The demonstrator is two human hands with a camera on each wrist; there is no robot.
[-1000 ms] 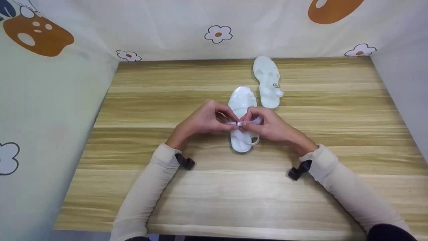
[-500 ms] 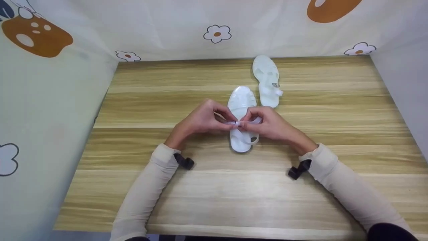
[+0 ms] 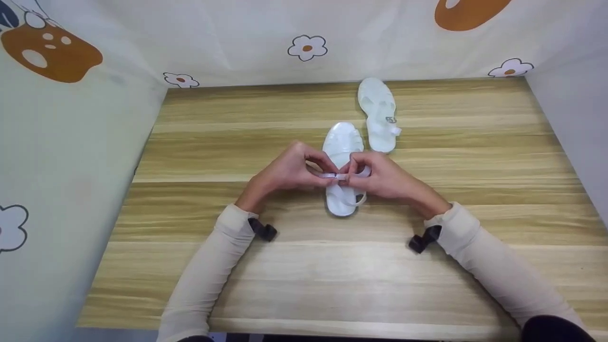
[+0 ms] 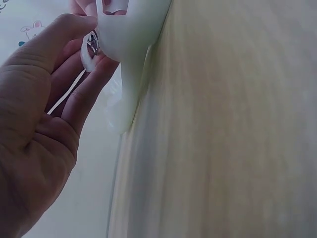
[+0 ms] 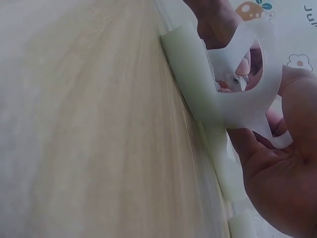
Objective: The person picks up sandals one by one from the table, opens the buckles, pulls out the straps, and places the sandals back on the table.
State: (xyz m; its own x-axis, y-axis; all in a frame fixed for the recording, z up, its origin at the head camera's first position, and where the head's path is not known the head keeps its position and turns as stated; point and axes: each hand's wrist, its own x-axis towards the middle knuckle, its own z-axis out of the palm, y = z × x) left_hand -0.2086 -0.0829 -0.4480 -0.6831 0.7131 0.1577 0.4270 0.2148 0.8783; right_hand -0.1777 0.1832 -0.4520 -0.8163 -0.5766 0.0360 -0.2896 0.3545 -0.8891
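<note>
A white sandal (image 3: 343, 142) lies on the wooden table between both hands, its toe pointing away from me. My left hand (image 3: 299, 167) pinches the ankle strap at the small metal buckle (image 4: 92, 43) from the left. From the other side my right hand (image 3: 380, 175) pinches the strap (image 5: 270, 64) between thumb and fingers. The fingertips of both hands meet closely above the sandal's heel half, with a short piece of strap showing between them. Fingers partly cover the buckle, so I cannot tell whether the strap is fastened.
A second white sandal (image 3: 380, 114) lies farther back and to the right, with a small white piece at its side. Wood-grain table (image 3: 308, 275) surrounds the sandals. A patterned cloth wall (image 3: 247, 47) rises behind the table's far edge.
Both hands stay nearly in place, still pinching the strap. The fingertips have shifted slightly, and the strap between them looks straighter. The sandals show no movement of their own.
</note>
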